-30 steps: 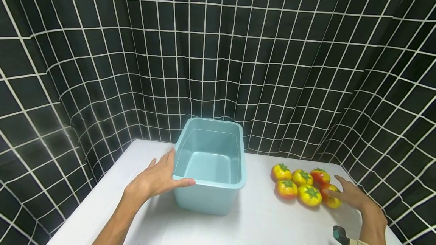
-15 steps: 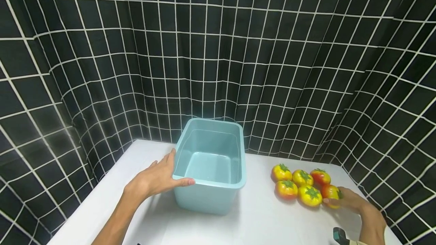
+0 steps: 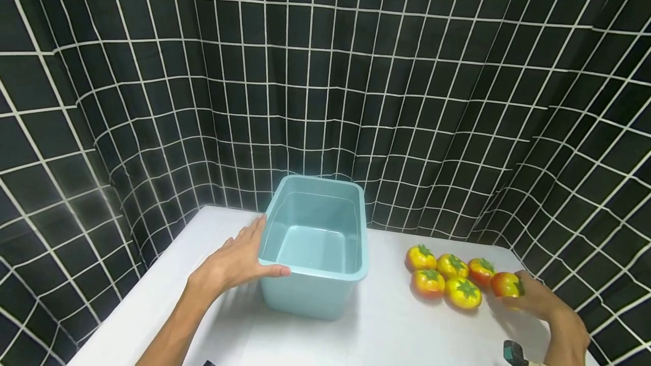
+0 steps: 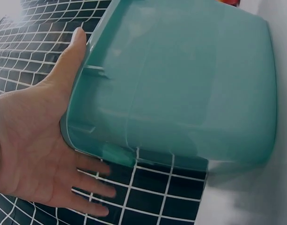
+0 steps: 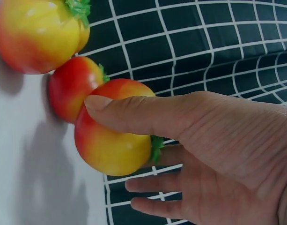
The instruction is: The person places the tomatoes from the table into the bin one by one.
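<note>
My left hand (image 3: 234,261) rests against the near left corner of a light blue plastic bin (image 3: 314,298), thumb along the front rim and fingers along the left side. In the left wrist view its fingers (image 4: 94,185) are straight and spread. My right hand (image 3: 541,301) holds a red-and-yellow tomato (image 3: 506,285) with a green leafy top at the right end of a group. Its thumb lies across the tomato in the right wrist view, the other fingers behind it. Right beside is another tomato (image 3: 480,271); several more, such as a yellow tomato (image 3: 464,292), sit to its left.
Bin and tomatoes are on a white table (image 3: 402,338), the bin upright with nothing inside. A black cloth with a white grid (image 3: 325,100) surrounds the table at the back and both sides. A dark device (image 3: 515,352) shows by the right wrist.
My right hand came down on the rightmost tomato, took hold of it and moved it up and slightly right, apart from the front yellow one. The left hand and bin stayed in place.
</note>
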Action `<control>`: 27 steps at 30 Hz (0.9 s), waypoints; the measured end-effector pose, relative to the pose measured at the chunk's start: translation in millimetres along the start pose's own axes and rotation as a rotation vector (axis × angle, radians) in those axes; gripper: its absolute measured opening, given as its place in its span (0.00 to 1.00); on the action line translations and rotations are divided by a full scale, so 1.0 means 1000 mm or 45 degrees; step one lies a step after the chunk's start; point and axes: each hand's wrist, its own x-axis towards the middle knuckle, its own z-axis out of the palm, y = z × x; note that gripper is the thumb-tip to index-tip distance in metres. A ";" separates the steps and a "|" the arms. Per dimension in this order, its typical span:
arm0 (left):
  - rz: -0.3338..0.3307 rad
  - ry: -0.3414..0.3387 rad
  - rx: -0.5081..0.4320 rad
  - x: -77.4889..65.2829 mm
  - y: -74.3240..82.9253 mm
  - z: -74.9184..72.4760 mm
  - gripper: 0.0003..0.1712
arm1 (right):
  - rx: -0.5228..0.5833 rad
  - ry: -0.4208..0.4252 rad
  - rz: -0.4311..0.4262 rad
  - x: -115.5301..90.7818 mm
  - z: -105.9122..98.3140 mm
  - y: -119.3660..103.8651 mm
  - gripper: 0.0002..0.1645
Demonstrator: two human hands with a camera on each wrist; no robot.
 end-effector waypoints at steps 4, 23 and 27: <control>0.004 -0.039 0.011 -0.001 0.001 0.001 0.80 | -0.017 0.030 -0.009 -0.009 -0.005 -0.003 0.54; 0.009 -0.042 0.013 0.002 0.001 -0.002 0.79 | -0.008 0.424 -0.133 -0.011 -0.033 -0.052 0.57; 0.003 -0.046 -0.007 0.001 0.001 -0.002 0.80 | -0.001 0.536 -0.236 -0.017 -0.038 -0.082 0.55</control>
